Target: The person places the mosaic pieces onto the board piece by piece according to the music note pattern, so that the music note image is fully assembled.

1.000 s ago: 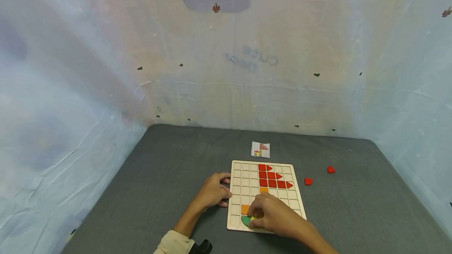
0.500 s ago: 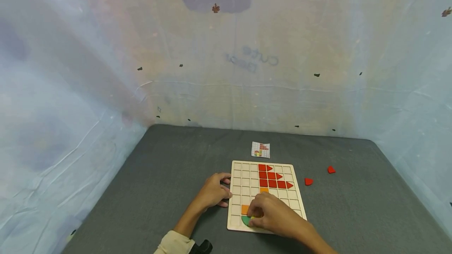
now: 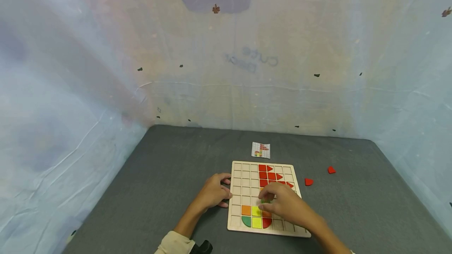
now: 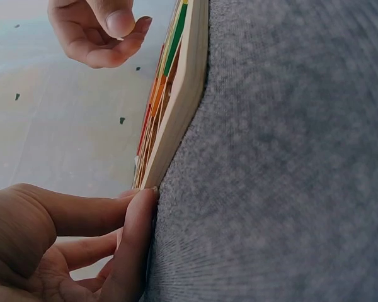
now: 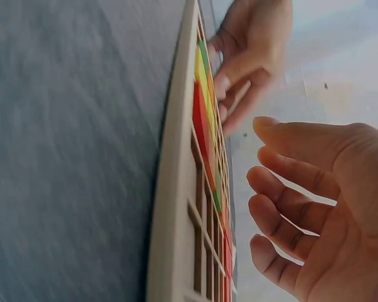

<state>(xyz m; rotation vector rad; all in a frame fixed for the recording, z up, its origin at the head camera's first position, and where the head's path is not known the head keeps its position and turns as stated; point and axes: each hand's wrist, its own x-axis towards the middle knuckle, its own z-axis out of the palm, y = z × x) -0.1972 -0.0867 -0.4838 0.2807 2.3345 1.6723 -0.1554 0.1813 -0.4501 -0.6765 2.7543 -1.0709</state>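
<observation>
A wooden grid board (image 3: 245, 187) lies flat on the table with coloured shape pieces in its cells. In its near rows sit two yellow squares (image 3: 257, 223), an orange square (image 3: 246, 210), a green quarter-round piece (image 3: 246, 221) and a red quarter-round piece (image 3: 267, 223). Red squares (image 3: 263, 175) and red triangles (image 3: 279, 176) fill part of the far rows. My left hand (image 3: 214, 191) rests its thumb and fingertips against the board's left edge. Over the board's middle hovers my right hand (image 3: 284, 203), fingers loosely bent and apart, nothing between them; it hides some cells.
Behind the board lies a small printed pattern card (image 3: 261, 150). Two loose red pieces, a nearer one (image 3: 308, 182) and a farther one (image 3: 331, 170), lie right of the board on the grey table (image 3: 169, 160). Printed fabric (image 3: 226, 101) hangs around the table.
My right hand has let go of the yellow square in the near row and moved up and to the right. More near-row pieces now show. My left hand has stayed put.
</observation>
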